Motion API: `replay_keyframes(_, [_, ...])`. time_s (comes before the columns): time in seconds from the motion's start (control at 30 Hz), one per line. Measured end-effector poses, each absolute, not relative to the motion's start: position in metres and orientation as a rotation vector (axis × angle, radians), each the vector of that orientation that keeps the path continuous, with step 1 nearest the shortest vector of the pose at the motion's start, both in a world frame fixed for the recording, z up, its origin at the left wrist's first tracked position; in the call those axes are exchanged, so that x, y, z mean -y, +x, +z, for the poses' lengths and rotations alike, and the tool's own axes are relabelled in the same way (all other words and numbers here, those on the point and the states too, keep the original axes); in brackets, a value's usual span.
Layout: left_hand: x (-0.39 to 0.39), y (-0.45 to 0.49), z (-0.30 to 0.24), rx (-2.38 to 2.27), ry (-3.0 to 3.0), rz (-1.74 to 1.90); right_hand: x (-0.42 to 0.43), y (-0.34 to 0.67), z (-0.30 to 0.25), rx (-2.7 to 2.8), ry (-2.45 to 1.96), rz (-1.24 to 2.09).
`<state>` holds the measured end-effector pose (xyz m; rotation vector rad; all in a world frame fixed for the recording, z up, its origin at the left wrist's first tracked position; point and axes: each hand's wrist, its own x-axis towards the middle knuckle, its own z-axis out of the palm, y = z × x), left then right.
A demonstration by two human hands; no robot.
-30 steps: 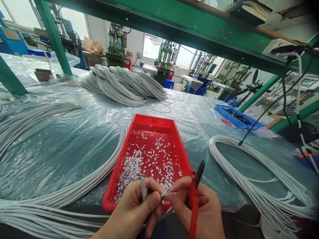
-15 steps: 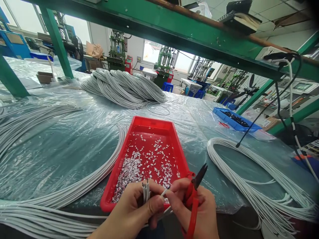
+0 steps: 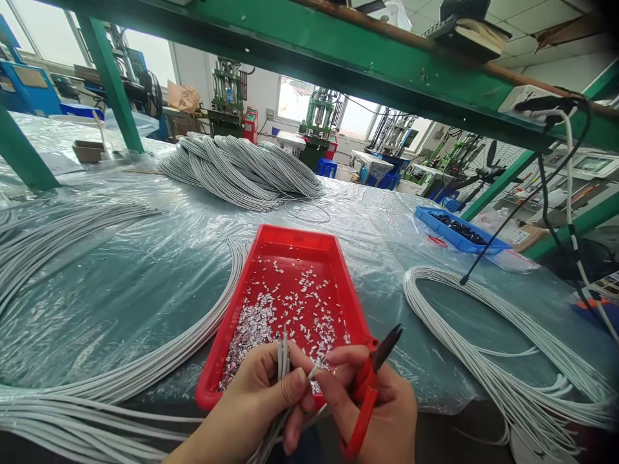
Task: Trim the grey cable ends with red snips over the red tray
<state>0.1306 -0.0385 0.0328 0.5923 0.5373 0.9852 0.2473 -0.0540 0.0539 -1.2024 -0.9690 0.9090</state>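
Note:
My left hand (image 3: pixel 264 390) is closed around several white cables (image 3: pixel 282 361), whose stripped ends stick up above the fingers. Between its thumb and forefinger one cable end (image 3: pixel 315 370) points toward my other hand, with a small silvery bit at its tip. My right hand (image 3: pixel 372 399) has thumb and forefinger close to that tip; whether they touch it is hard to tell. Red-handled scissors (image 3: pixel 363 412) rest in the same palm, dark blades pointing up and right. Below both hands is a red tray (image 3: pixel 296 237) with many small silvery foil scraps (image 3: pixel 254 325).
Bundles of white cable lie at left (image 3: pixel 159 361) and right (image 3: pixel 440 316). A large cable heap (image 3: pixel 236 167) sits farther back. At the right stands a blue tray (image 3: pixel 454 233) of black parts, near a red-handled item (image 3: pixel 436 241). A green shelf beam (image 3: pixel 309 45) crosses overhead.
My right fingers have shifted slightly at the cable tip, where a silvery bit now shows. The cables in my left hand have tilted a little, and the scissors have turned slightly.

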Motion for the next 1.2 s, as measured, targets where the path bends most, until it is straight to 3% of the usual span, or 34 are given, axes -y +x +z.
replay_keyframes(0.47, [0.035,0.127,0.036,-0.416,0.556,0.890,0.046,0.263,0.056,1.202,-1.213,1.094])
replay_keyframes(0.7, [0.025,0.123,0.039,-0.445,0.466,0.786,0.013,0.266,0.074,1.267,-0.991,1.613])
replay_keyframes(0.93, [0.030,0.124,0.034,-0.671,0.644,1.030,0.010,0.259,0.067,1.169,-0.943,1.571])
replay_keyframes(1.1, [0.029,0.122,0.035,-0.544,0.609,0.952,0.014,0.263,0.066,1.137,-0.844,1.892])
replay_keyframes(1.2, [0.026,0.120,0.035,-0.487,0.505,0.954,0.017,0.272,0.067,1.176,-0.860,1.845])
